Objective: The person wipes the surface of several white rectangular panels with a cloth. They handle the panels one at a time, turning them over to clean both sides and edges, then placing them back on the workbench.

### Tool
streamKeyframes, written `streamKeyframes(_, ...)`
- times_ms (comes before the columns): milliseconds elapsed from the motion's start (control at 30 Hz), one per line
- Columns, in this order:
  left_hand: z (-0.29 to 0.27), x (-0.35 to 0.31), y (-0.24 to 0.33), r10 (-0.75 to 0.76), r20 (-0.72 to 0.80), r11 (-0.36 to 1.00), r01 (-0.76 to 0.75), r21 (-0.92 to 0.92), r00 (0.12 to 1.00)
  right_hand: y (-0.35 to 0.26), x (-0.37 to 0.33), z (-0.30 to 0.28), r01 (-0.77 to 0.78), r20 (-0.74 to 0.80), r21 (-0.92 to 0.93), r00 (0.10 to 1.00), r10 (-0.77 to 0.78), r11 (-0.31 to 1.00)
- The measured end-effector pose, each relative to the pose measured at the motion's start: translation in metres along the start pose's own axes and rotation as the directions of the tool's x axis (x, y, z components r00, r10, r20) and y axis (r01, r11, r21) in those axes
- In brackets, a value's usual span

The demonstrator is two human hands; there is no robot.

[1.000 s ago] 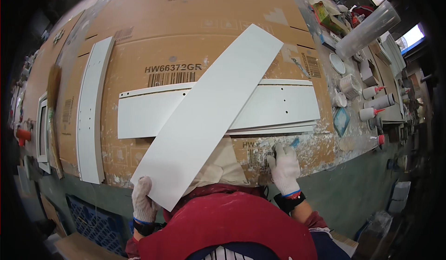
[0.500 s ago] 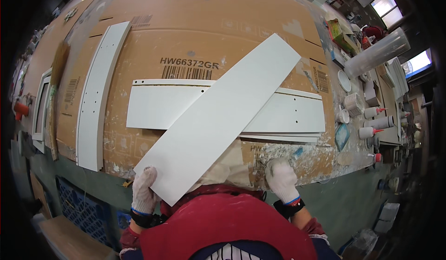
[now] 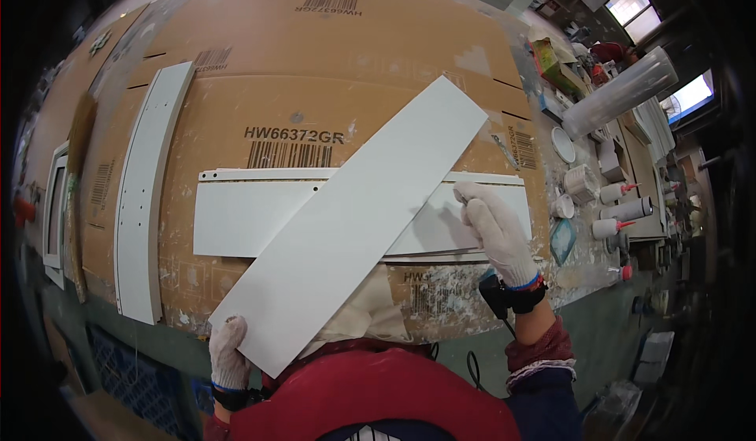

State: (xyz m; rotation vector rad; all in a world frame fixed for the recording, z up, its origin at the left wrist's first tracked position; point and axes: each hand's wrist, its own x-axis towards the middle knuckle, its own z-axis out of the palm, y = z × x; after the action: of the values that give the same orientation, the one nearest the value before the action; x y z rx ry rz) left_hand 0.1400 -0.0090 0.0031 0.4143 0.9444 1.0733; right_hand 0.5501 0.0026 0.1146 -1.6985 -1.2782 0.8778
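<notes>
A long white board lies slantwise across other white boards, its near end by my body. My left hand, in a white knit glove, is closed on that board's near left corner. My right hand, gloved too, hovers over the right part of the boards beneath, to the right of the slanted board. Its fingers are curled together; whatever they may hold is hidden. The lower boards have small dark holes and a groove along the far edge.
Cardboard covers the table. On the left lie a narrow white board with holes and a brush-like tool. Along the right stand glue bottles, a white tub and a clear plastic roll. Cloth lies near my body.
My right hand has moved up and away from the near table edge to over the lower boards. My left hand keeps its hold on the slanted board. The view has shifted slightly.
</notes>
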Motion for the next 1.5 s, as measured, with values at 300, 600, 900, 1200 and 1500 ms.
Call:
streamKeyframes(300, 0.007, -0.001, 0.006, -0.005, -0.074, 0.999, 0.008, 0.04, 0.997, -0.017, 0.046, 0.06, 0.531, 0.476, -0.432, 0.821, -0.316, 0.729)
streamKeyframes(600, -0.008, -0.001, 0.007, -0.049, -0.102, 0.993, 0.059, 0.1, 0.994, -0.006, 0.072, 0.052, 0.464, 0.462, -0.626, 0.868, -0.181, 0.627)
streamKeyframes(900, -0.004, -0.01, 0.008, -0.045, -0.271, 0.993, 0.072, 0.091, 0.962, 0.047, 0.152, -0.042, -0.002, -0.072, -0.845, 0.991, -0.109, 0.535)
streamKeyframes(1200, 0.0, -0.009, 0.015, -0.061, -0.263, 0.984, 0.103, 0.147, 0.963, 0.013, 0.137, -0.034, 0.294, 0.225, -0.685, 0.956, -0.19, 0.667)
streamKeyframes(1500, -0.025, -0.009, 0.014, -0.068, -0.086, 0.986, 0.08, 0.146, 0.994, 0.029, 0.124, -0.023, 0.254, 0.244, -0.805, 0.966, -0.09, 0.536)
